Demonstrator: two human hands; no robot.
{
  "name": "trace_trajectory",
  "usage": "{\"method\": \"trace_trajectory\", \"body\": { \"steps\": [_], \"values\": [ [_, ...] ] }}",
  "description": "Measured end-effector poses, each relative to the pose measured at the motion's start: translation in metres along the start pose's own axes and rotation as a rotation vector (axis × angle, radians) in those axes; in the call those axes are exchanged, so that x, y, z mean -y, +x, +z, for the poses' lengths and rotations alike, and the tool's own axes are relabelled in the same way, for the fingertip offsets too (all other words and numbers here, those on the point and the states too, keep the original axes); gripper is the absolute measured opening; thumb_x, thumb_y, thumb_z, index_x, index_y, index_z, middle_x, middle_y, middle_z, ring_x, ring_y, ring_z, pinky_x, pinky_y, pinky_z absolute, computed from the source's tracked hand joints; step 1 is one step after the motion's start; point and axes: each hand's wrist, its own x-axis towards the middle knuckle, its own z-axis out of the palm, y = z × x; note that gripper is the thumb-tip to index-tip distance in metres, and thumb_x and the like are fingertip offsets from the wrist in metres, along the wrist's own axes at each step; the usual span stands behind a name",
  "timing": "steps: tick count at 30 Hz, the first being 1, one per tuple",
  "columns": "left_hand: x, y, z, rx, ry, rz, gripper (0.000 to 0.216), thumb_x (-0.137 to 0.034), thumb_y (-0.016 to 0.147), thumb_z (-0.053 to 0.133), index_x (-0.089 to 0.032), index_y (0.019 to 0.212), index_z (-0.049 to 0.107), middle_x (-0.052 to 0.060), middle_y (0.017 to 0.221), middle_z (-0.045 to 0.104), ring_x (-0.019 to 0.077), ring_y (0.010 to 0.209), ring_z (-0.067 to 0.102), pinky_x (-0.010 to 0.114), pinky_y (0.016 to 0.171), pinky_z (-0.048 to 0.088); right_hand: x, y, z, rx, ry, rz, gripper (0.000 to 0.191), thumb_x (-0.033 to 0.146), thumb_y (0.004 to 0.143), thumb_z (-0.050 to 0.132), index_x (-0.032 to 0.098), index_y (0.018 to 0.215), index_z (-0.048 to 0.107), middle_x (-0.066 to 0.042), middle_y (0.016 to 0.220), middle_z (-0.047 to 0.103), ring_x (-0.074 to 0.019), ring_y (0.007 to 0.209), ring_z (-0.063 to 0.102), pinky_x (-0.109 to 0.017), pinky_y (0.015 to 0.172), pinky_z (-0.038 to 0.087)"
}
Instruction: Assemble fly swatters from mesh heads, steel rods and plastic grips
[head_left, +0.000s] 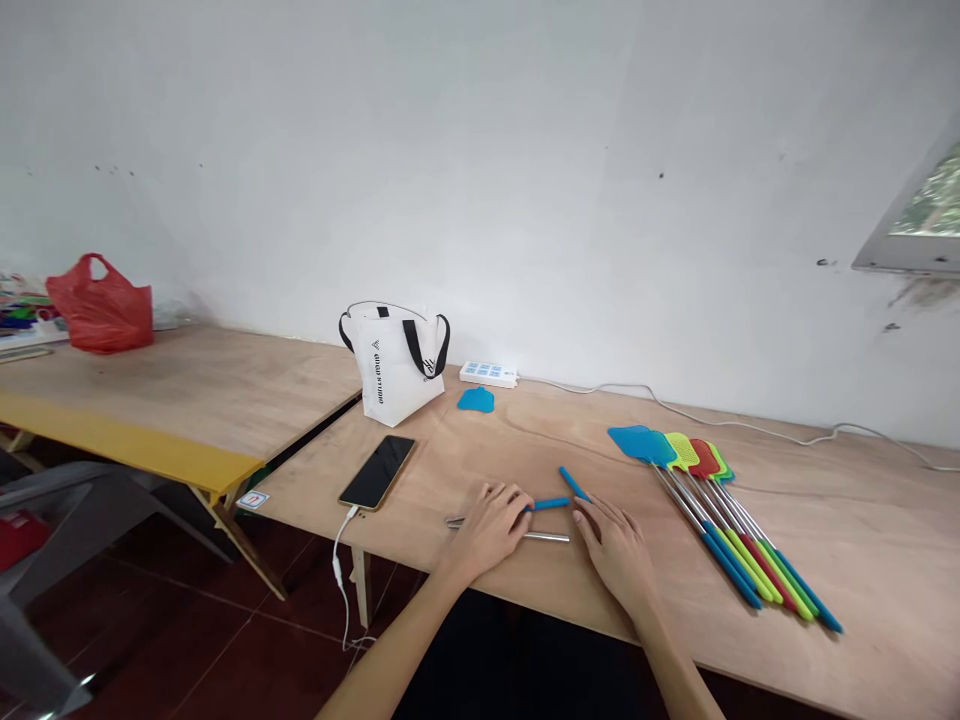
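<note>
phone (377, 472) left of left hand (495, 525) | bag (394, 370) farther beyond | left hand half-curled over metal rod (547, 537) and blue tube (553, 503), right hand (616, 545) flatter over second tube (571, 482), grips unclear | swatters (756, 566) right of right hand

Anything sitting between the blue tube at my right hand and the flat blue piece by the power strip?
Nothing visible stands between the blue tube at your right hand and the flat blue piece; the phone lies left of that path.

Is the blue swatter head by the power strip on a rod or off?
Off: the blue swatter head lies alone on the table, nothing visibly attached.
</note>
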Motion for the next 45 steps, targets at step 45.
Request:
{"method": "trace_trajectory", "body": {
  "steps": [45],
  "values": [
    [0.006,-0.002,0.006,0.019,-0.056,-0.029,0.013,-0.027,0.108,0.043,-0.023,0.107,0.056,0.002,0.110,0.061,0.0192,0.099,0.059,0.031,0.086,0.045,-0.001,0.008,-0.019,-0.044,0.449,0.259,0.049,0.067,0.097,0.037,0.026,0.081,0.057,-0.004,0.074,0.069,-0.0251,0.076,0.067,-0.033,0.070,0.048]
  ]
}}
